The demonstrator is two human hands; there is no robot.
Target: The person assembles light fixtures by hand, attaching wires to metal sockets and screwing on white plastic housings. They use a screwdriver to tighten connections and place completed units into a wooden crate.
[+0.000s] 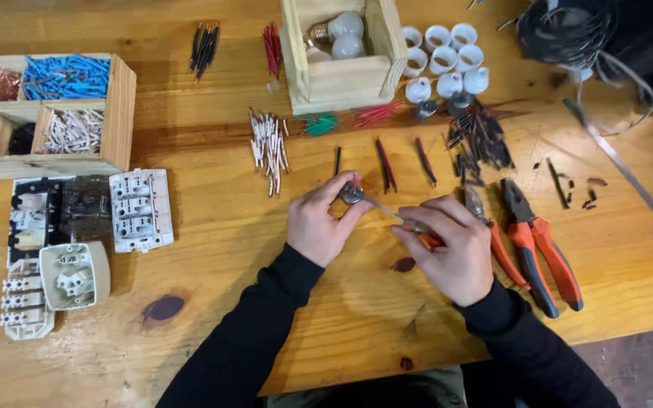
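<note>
My left hand (320, 221) pinches a small round metal-and-white lamp socket (352, 194) just above the wooden table (266, 302). My right hand (451, 249) grips a screwdriver (394, 215) with an orange handle; its thin metal shaft runs left, and its tip sits at the socket. Both hands are close together near the table's middle, and both arms wear black sleeves.
Orange-handled pliers (538, 242) and cutters (493, 234) lie right of my right hand. White switch parts (140, 209) sit left. Wooden compartment box of wires (47, 113) far left; box with bulbs (341, 53) and white sockets (447, 57) at back. Loose wire pieces (268, 147) lie between.
</note>
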